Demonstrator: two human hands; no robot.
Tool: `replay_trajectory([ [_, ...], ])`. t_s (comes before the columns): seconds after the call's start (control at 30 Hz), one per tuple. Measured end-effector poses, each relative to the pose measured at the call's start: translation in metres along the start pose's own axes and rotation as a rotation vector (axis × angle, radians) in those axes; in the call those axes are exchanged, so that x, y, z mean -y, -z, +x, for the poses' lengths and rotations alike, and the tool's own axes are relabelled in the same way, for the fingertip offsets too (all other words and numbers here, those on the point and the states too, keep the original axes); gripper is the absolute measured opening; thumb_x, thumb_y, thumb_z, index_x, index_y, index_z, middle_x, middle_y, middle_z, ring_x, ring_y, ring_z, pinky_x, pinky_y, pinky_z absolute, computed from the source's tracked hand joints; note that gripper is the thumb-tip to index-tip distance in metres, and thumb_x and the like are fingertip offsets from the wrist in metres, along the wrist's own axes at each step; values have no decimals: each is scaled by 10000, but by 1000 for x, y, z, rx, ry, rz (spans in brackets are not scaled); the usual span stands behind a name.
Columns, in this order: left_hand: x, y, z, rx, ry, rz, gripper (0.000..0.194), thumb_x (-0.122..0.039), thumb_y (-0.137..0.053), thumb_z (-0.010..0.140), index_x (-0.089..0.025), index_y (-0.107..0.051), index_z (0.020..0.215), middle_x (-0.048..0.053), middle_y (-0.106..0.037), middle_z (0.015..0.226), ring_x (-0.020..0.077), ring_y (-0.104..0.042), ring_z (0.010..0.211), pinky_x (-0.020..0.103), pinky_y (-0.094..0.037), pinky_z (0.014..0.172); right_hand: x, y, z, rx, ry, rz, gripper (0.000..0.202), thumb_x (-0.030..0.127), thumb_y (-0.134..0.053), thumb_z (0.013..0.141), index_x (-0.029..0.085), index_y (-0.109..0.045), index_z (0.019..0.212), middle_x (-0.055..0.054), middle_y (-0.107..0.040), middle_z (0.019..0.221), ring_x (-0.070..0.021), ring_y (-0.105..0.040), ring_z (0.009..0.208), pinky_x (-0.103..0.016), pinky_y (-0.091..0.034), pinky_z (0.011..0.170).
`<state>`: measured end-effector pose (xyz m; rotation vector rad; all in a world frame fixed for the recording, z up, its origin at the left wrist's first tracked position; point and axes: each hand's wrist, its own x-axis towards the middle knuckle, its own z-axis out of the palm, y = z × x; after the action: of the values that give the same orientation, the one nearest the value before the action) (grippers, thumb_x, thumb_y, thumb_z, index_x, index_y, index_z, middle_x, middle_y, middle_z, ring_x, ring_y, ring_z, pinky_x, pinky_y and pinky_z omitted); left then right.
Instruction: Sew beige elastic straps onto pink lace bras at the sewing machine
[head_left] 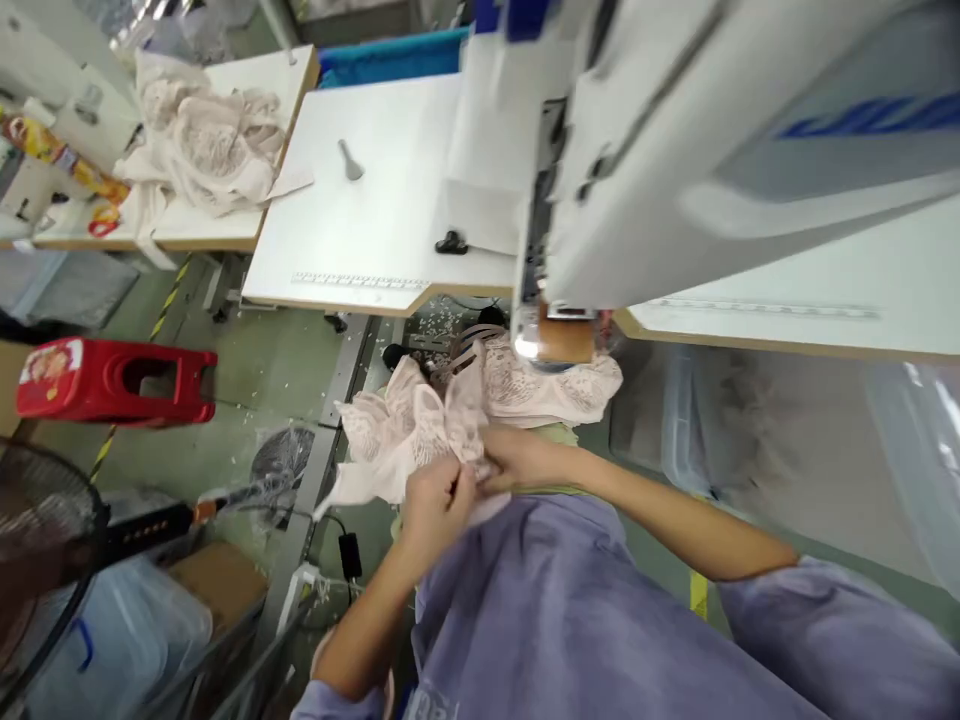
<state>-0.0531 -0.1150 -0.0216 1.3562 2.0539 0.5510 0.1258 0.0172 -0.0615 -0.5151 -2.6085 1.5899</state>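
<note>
Over my lap, in front of the sewing machine (675,150), a pale pink lace garment (405,425) hangs bunched up. My left hand (439,500) pinches the garment's lower edge with closed fingers. Beside it on the right, my right hand (517,458) has its fingers closed on the same garment, partly covered by the fabric. Just beyond my hands, a second lace piece (555,385) lies below the machine's head.
A white worktable (360,220) carries a brush-like grey tool (350,162) and a black clip (451,243). More lace garments (214,145) are piled on the left table. A red stool (116,382) and a fan (52,530) stand left; plastic bins are at right.
</note>
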Motion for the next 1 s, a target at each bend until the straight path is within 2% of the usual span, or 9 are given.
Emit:
replay_trajectory([
  [0.07,-28,0,9,-13,-135,-109,380,-456,-475,960,-218,-572,680,16,-595,689,161,-557,685,278,-431,697,21,24,-19,107,26,68,436,602,-611,896,185,-740,897,-35,-706,772,-179,-630,721,-283,-478,671],
  [0.13,-52,-6,35,3,-164,-333,293,-473,-536,932,-212,-660,882,58,-682,916,196,-616,878,310,-474,819,44,59,-49,64,74,124,417,553,-555,953,185,-737,877,-19,-709,772,-144,-615,716,-244,-445,661],
  [0.27,-107,-52,84,465,-26,-753,405,-560,-739,759,-176,-722,887,71,-715,870,231,-645,851,349,-516,801,84,125,-124,14,-2,207,384,457,-497,1004,144,-706,926,-26,-704,816,-121,-592,715,-222,-429,656],
  [0.37,-134,-82,95,528,-32,-773,467,-621,-671,791,-173,-720,912,52,-690,791,202,-631,761,323,-511,739,81,160,-166,212,-17,284,379,451,-501,1003,133,-707,994,-44,-720,867,-135,-625,752,-218,-450,654],
  [0.43,-142,-89,97,475,-38,-767,453,-617,-622,835,-200,-705,992,48,-694,879,199,-631,843,310,-497,788,55,186,-174,141,-112,153,348,464,-555,973,164,-728,1003,-38,-740,884,-147,-647,759,-225,-456,654],
  [0.53,-149,-89,93,429,-68,-687,391,-592,-639,854,-204,-683,862,31,-648,825,195,-582,833,290,-458,773,-4,240,-148,-558,-553,-326,265,403,-578,954,193,-739,934,-44,-758,895,-179,-663,780,-263,-459,684],
  [0.6,-153,-87,88,410,-87,-626,419,-604,-636,862,-203,-620,741,6,-567,720,176,-512,739,276,-418,704,-41,282,-112,-786,-652,-413,301,352,-514,982,146,-700,1098,-122,-737,1130,-254,-666,1012,-321,-482,801],
  [0.77,-157,-84,76,375,-95,-549,494,-667,-563,887,-213,-529,695,-11,-478,685,163,-439,693,269,-381,666,-87,364,-23,-939,-766,-451,361,317,-587,930,67,-679,1173,-245,-671,1261,-353,-640,1125,-418,-499,883],
  [1.0,-148,-70,81,359,-107,-558,450,-616,-539,925,-198,-574,761,15,-527,740,175,-464,734,287,-389,701,-116,381,-5,-943,-822,-470,269,133,-611,849,18,-729,1061,-269,-710,1140,-379,-644,1067,-443,-482,871],
])
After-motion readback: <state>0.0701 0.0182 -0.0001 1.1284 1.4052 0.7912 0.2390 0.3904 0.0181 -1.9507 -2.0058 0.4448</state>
